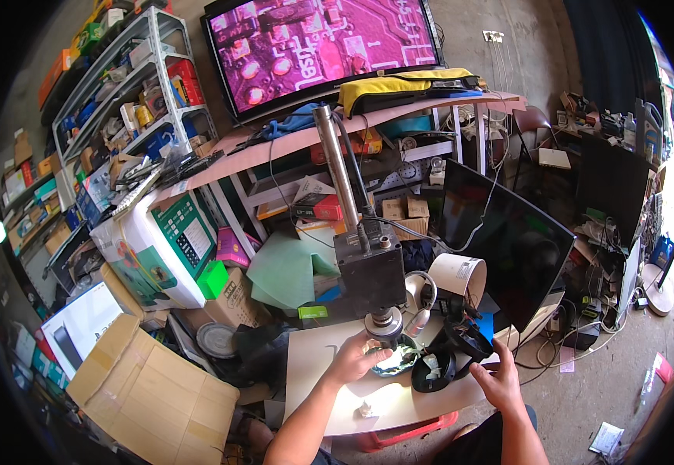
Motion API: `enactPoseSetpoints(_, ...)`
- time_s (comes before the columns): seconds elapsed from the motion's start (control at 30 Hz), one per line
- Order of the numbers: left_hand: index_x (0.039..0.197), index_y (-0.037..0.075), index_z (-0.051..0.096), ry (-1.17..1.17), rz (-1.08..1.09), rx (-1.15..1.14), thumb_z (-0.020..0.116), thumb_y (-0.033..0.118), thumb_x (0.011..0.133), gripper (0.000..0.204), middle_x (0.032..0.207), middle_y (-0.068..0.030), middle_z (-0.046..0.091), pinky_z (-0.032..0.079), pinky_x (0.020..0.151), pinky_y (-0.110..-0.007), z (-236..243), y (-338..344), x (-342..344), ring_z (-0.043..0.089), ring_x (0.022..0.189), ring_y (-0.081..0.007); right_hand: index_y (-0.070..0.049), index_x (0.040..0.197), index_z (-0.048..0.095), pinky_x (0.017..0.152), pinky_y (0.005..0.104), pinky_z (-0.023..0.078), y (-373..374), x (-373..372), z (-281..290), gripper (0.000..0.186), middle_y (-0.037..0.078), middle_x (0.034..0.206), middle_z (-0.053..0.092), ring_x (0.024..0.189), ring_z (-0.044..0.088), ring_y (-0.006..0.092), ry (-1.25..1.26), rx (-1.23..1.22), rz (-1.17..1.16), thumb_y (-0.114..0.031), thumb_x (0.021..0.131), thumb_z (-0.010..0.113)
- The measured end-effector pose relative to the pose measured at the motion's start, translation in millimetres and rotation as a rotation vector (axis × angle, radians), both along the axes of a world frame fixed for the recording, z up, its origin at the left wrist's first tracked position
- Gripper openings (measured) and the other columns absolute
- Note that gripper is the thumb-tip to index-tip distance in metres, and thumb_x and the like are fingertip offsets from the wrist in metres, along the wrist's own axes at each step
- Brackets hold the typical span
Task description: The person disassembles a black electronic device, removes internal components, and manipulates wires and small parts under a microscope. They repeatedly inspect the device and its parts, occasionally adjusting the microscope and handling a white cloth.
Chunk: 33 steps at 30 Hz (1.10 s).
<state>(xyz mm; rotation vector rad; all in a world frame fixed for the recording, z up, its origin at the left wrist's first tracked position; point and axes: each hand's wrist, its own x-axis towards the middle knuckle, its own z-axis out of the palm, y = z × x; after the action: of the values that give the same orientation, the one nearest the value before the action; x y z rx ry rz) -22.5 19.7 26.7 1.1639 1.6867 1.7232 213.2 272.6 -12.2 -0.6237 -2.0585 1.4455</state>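
Observation:
At the white work board, my left hand curls around the left edge of an open round part with a bluish rim and pale insides. The part lies brightly lit under the lens of a microscope, which hides some of my fingers. My right hand grips the right edge of a black round-cupped thing that looks like headphones, thumb below and fingers at the side. Its other black cup rests on the board beside the open part, with something white inside. A small white piece lies nearer to me.
A metal post carries the microscope. Behind stands a large screen showing a magnified circuit board. A dark monitor leans at the right, beside a white tub. Cardboard boxes crowd the left; cables trail across the right-hand floor.

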Motion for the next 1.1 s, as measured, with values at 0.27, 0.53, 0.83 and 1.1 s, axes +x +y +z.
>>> enactPoseSetpoints(0.27,0.135,0.001,0.063,-0.032,0.014,0.042,0.075,0.003,0.094,0.043,0.131,-0.0055,0.065,0.044,0.111,-0.040,2.9,3.5,2.8,0.059,0.125,-0.0193,0.005,0.151,0.041,0.082,0.0375,0.061,-1.7,0.2,4.3,0.083,0.026,0.140,0.053,0.099,0.074,0.0295,-0.009,-0.008,-0.002,-0.023,0.086,0.085)
enactPoseSetpoints(0.53,0.132,0.001,0.064,-0.038,0.048,0.029,0.078,0.003,0.092,0.043,0.129,-0.0057,0.065,0.045,0.108,-0.040,1.1,5.0,2.3,0.059,0.123,-0.0194,0.005,0.152,0.041,0.082,0.0372,0.061,-0.6,0.3,1.5,0.083,0.025,0.141,0.052,0.099,0.074,0.0289,-0.007,-0.013,0.005,-0.023,0.087,0.085)
enactPoseSetpoints(0.83,0.132,0.001,0.064,-0.071,0.000,0.066,0.073,0.001,0.092,0.042,0.131,-0.0058,0.064,0.043,0.111,-0.042,8.0,3.6,4.8,0.058,0.125,-0.0205,0.005,0.152,0.041,0.083,0.0376,0.061,-1.8,0.6,4.6,0.083,0.025,0.142,0.051,0.100,0.074,0.0289,0.001,-0.020,0.011,-0.022,0.087,0.084)
enactPoseSetpoints(1.1,0.132,0.001,0.064,-0.035,0.037,0.036,0.075,0.001,0.091,0.042,0.129,-0.0051,0.065,0.045,0.108,-0.040,6.0,4.3,4.3,0.059,0.121,-0.0195,0.005,0.152,0.041,0.083,0.0377,0.061,-1.2,1.2,3.6,0.083,0.025,0.142,0.051,0.100,0.074,0.0295,-0.004,-0.010,0.006,-0.023,0.087,0.084)
